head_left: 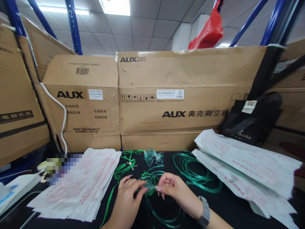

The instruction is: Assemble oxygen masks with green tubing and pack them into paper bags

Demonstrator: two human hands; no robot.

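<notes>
A clear green oxygen mask [150, 186] is held low over the black table, between both hands. My left hand [130, 194] is closed on its left side with thumb and fingers. The thumb and forefinger of my right hand [172, 186] are pinched at its right edge; whether they also hold the strap is hidden. A thin green elastic strap [144, 174] loops above the mask. Coiled green tubing [164, 221] lies just below it. Beyond my hands sit several clear green mask parts [153, 157] and a tangle of flat green strap [121, 168] with small metal clips.
Another green tubing coil [215, 190] lies to the right. White printed paper packets are stacked at left [78, 187] and right [247, 165]. Large cardboard boxes [186, 121] wall off the back. A black bag [252, 122] leans at right, and a white cable [64, 121] hangs at left.
</notes>
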